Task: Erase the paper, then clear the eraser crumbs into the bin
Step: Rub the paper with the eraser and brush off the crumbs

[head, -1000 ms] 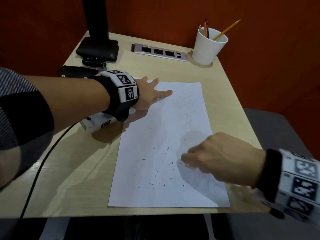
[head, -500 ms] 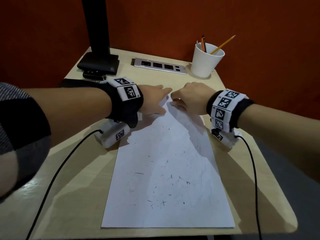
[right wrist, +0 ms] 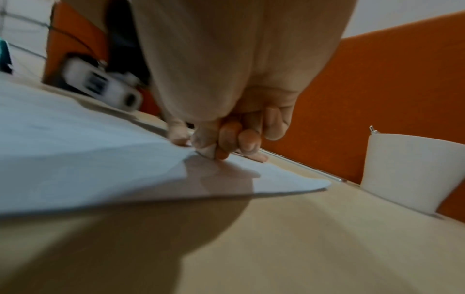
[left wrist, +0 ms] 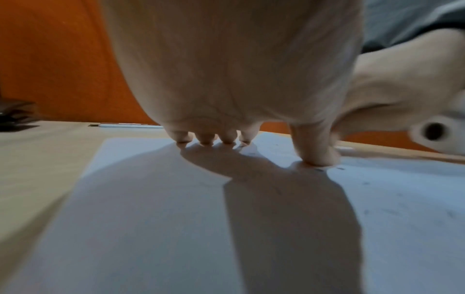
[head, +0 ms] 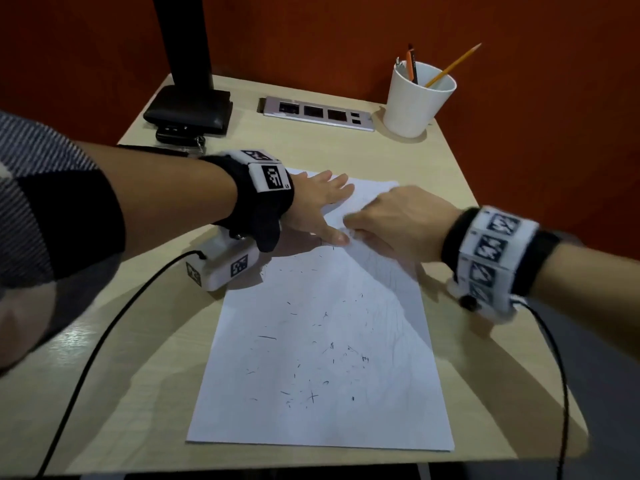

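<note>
Behind the paper (head: 322, 358), a white cup (head: 414, 102) of pencils (head: 450, 67).

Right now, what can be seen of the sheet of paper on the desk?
The paper is one white sheet lying lengthwise on the light wooden desk, its near half strewn with dark eraser crumbs; faint pencil lines show toward its right side. The left hand presses the far end flat. The right hand rubs a small eraser there. The far right corner curls up slightly.

Light wooden desk (head: 398, 161) against a dark orange wall (head: 311, 36).
</note>
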A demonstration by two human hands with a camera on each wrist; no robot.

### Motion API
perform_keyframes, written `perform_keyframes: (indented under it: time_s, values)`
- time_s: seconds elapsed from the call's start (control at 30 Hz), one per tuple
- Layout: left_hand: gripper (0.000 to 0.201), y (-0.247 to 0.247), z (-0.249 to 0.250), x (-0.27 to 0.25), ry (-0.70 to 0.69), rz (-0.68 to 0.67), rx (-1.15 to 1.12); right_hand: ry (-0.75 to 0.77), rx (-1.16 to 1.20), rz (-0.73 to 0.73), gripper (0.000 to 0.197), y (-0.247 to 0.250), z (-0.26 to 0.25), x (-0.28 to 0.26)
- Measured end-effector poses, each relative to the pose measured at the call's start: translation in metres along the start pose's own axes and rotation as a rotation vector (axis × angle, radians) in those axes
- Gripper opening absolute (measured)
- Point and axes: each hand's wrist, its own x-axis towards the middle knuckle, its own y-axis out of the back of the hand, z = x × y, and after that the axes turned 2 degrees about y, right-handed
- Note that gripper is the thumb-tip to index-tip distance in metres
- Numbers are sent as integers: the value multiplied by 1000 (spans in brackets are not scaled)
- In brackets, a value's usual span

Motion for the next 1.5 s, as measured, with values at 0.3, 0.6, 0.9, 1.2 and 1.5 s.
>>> perform_keyframes:
  time_s: [0.3, 0.6, 0.9, 1.2, 1.5]
  values:
    - [52, 7, 4, -7, -20, 118, -18, 80, 81, -204, 13, 15, -43, -65]
    - [49, -4, -3, 5, -2, 90, 103, -124, -102, -22, 18, 3, 6, 27]
    - [53, -4, 2, 1, 15, 96, 234, 127, 85, 4, 15, -2, -96, -102]
    - [52, -1, 4, 2, 3, 88, 172, -151, -172, -1, 16, 27, 8, -3]
    - [53, -8, 3, 1, -3, 100, 175, -77, -62, -9, 14, -7, -28, -38]
